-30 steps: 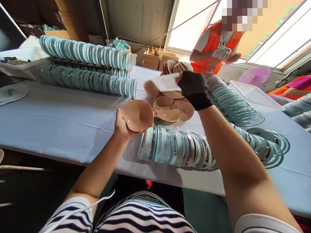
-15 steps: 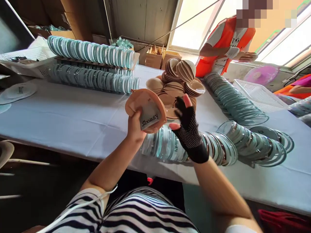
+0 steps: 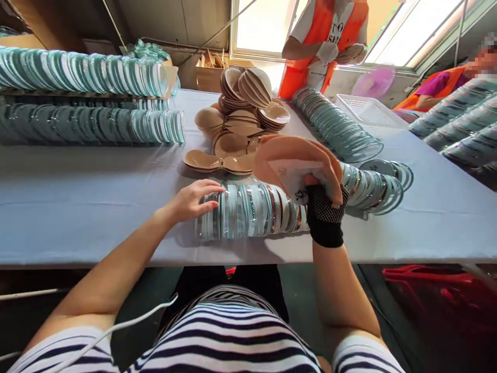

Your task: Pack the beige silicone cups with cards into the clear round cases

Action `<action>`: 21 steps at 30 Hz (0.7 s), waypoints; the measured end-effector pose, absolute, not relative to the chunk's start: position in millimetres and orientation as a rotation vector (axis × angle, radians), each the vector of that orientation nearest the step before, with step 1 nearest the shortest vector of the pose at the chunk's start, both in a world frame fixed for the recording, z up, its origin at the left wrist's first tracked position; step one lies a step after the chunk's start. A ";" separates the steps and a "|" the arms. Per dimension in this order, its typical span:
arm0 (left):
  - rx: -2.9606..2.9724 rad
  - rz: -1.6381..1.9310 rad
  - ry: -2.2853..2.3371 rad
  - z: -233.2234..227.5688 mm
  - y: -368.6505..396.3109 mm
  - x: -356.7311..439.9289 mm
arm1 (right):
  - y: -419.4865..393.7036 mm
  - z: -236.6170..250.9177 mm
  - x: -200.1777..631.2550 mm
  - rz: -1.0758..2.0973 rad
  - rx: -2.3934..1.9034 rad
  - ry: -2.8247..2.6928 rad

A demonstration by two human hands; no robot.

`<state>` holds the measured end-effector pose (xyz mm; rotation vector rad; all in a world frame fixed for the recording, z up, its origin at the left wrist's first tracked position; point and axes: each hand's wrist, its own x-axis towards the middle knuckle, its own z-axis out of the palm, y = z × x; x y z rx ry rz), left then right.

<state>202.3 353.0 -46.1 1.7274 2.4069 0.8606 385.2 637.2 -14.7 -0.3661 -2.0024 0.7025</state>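
Workroom w/ bright windows along the top of frame; a long table (image 3: 85,207) under a pale blue cloth fills the middle. Left hand (image 3: 192,199), bare, lies flat w/ fingers spread and lightly curved against the left end of the near row of packed clear discs (image 3: 252,210), centre frame, as if bracing it. Right hand (image 3: 324,207), in a black mesh fingerless glove, is up at centre-right, thumb and fingers pinching the lower edge of a tan silicone cup pair w/ a white printed card (image 3: 298,166) tucked against it; the piece sits in the air just above the right part of that row, not touching it as far as I can tell.

Behind, mid-frame: loose pile of tan cups (image 3: 240,119). Upper left: two long stacked rows of packed discs (image 3: 89,98). Upper right: another fanned row (image 3: 334,124), a white basket (image 3: 368,110), and a co-worker in an orange vest (image 3: 322,36) standing at the far edge.

Step in hand, my read: carded pair is assembled and being carried toward the near row. Next move prob. calls for a steady pinch so card and cups stay together, and the left hand holding the row so it doesn't slump.
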 end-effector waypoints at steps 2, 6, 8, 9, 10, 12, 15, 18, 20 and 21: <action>1.641 0.805 2.559 -45.8 360.9 223.0 | 643.9 -23.4 401.1 0.617 -0.400 -1.979; 1.778 0.574 2.783 -25.8 396.5 270.8 | 644.1 -40.1 424.9 0.446 -0.388 -2.007; 2.068 0.540 2.616 -13.1 420.0 280.8 | 643.5 -44.6 436.3 0.433 -0.406 -1.989; 2.189 0.515 2.470 -8.7 432.3 282.1 | 642.8 -45.9 442.2 0.432 -0.427 -1.971; 2.273 0.485 2.321 -6.3 444.2 281.9 | 641.8 -46.7 447.9 0.430 -0.457 -1.951; 2.343 0.458 2.120 -7.5 464.0 279.5 | 638.0 -47.7 459.0 0.426 -0.540 -1.911; 2.391 0.502 2.056 -16.2 478.2 276.8 | 631.5 -51.0 473.2 0.462 -0.696 -1.824; 2.478 0.459 2.007 -19.7 479.5 277.9 | 630.6 -60.5 484.7 0.557 -0.807 -1.740; 2.506 0.416 1.950 -17.5 479.9 280.8 | 633.9 -69.3 491.5 0.618 -0.831 -1.744; 2.498 0.382 1.933 -15.9 480.9 282.5 | 636.0 -73.7 494.6 0.635 -0.836 -1.764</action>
